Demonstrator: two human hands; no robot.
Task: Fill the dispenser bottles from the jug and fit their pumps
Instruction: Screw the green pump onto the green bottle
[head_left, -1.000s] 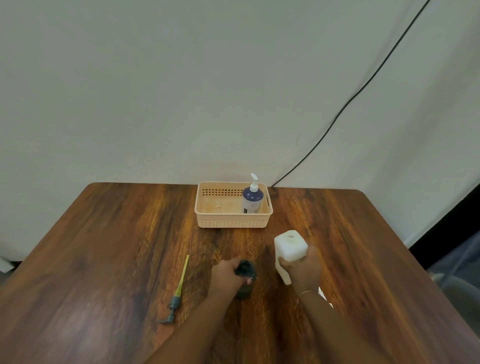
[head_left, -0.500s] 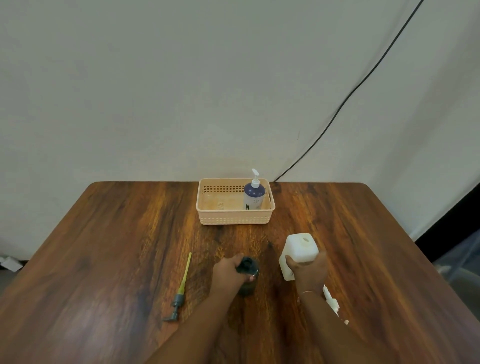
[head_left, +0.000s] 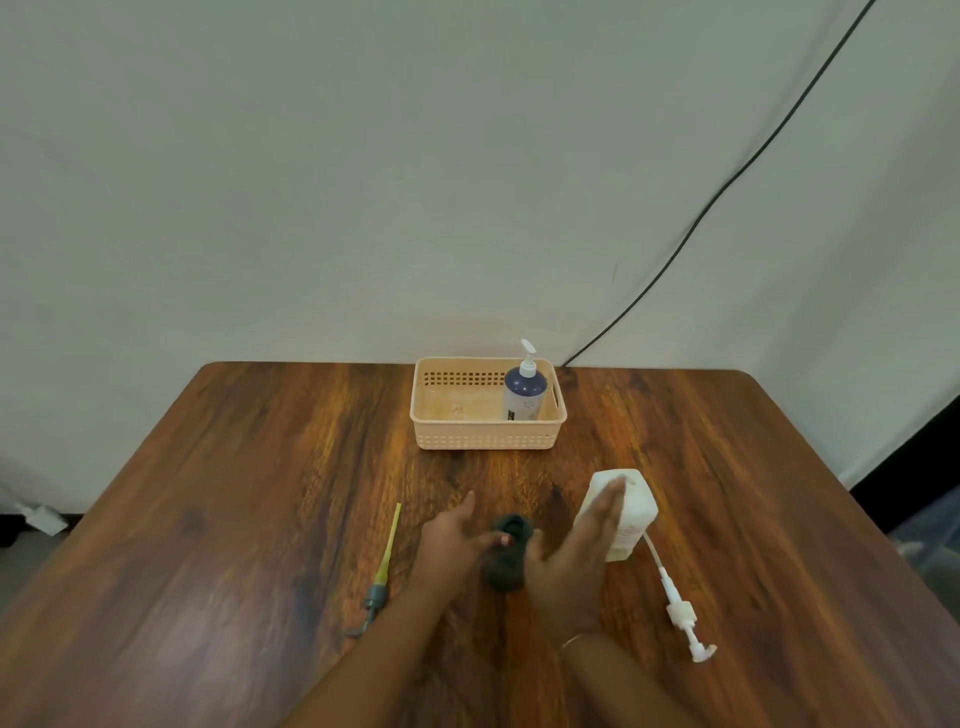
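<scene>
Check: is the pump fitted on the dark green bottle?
No. The dark green bottle has an open neck, and the yellow-tubed pump lies flat on the table to its left.

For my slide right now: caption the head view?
Both hands, left hand and right hand, open around the dark bottle; white bottle beside them.

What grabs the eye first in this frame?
Both hands meet at mid-table: the left hand rests on a dark bottle, while the right hand is open beside a white bottle. Two loose pumps lie flat, a yellow-tubed pump to the left and a white pump to the right. At the far edge, a beige basket holds a blue pump bottle.
</scene>
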